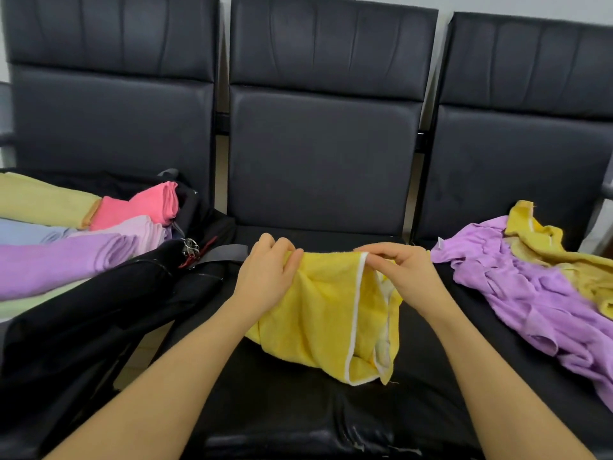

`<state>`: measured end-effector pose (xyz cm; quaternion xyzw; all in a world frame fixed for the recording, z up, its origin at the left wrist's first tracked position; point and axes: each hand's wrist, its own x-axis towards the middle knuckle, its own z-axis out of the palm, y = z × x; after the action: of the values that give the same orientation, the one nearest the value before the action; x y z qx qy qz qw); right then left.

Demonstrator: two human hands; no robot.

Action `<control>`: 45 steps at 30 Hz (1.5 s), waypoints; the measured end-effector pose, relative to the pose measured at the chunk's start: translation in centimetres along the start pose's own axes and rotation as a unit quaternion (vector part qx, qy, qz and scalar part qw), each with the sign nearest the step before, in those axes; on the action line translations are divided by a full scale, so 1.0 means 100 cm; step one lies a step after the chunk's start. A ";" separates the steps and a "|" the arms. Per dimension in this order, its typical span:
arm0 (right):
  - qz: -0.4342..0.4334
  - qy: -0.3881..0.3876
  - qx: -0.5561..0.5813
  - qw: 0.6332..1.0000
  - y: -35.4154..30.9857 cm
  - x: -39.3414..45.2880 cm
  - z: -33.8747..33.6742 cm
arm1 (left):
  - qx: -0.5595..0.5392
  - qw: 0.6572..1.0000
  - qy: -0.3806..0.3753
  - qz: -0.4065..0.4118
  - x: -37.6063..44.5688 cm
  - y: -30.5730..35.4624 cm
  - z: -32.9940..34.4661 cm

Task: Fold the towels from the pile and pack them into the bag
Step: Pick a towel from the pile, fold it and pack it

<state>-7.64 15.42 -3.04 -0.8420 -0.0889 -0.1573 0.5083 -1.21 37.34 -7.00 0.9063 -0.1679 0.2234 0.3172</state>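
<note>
Left hand [265,277] is gripping the far left corner of the yellow towel [326,320], fingers curled over the top edge; right hand [403,273] is pinching the far right corner w/ thumb and fingertips, right by the white trim [356,313]. Largest first: three black chairs [323,161] are standing in a row, the towel lying bunched on the middle seat, directly btwn both hands. Its top edge is running left-right; the rest is trailing toward the person. Black bag [99,313] is sitting open on the left seat, holding folded towels [66,257] in pink, purple and pale yellow. Unfolded pile [530,287], purple and mustard, is lying on the right seat. Bag is nearer the left hand, pile nearer the right. Prob. next: spreading the towel flat before folding.
</note>
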 end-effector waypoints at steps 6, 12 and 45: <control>0.056 0.058 0.140 0.987 -0.007 -0.002 -0.001 | -0.008 0.999 0.035 0.022 -0.007 0.019 -0.002; 0.057 0.171 0.164 0.970 -0.007 0.000 -0.004 | -0.147 0.980 -0.134 0.018 -0.011 0.032 -0.012; 0.028 -0.081 -0.381 0.920 0.064 -0.015 0.084 | 0.195 0.950 -0.164 -0.178 -0.051 -0.027 0.048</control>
<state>-5.59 19.84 -12.56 -0.9841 -0.0392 -0.0959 0.1441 -2.86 37.11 -14.31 0.9897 -0.0065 0.0394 0.1372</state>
